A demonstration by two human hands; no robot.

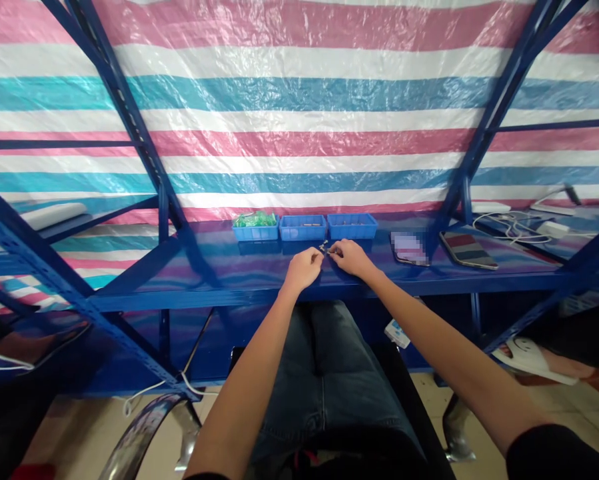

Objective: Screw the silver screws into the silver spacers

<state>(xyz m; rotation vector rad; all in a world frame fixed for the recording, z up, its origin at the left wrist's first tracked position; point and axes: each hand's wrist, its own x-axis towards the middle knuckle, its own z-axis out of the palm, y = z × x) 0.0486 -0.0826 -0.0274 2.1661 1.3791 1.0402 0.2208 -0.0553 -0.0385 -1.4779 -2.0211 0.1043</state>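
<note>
My left hand (306,268) rests low over the blue shelf, thumb and fingers pinched together. Close beside it, my right hand (348,257) is also closed in a pinch, its fingertips facing the left ones. A few tiny pale pieces (324,245) show near the fingertips; they are too small to name, and what either hand holds is hidden. Just beyond stand three blue plastic bins: the left bin (256,233) has green plastic-looking pieces, while the middle bin (303,231) and the right bin (352,231) hold small parts I cannot make out.
A phone (410,249) with a lit screen lies right of my hands, and a dark-screened device (468,251) lies beyond it. White cables (514,227) tangle at the far right. Blue posts (129,100) flank the shelf (219,270), with a striped sheet (309,100) behind.
</note>
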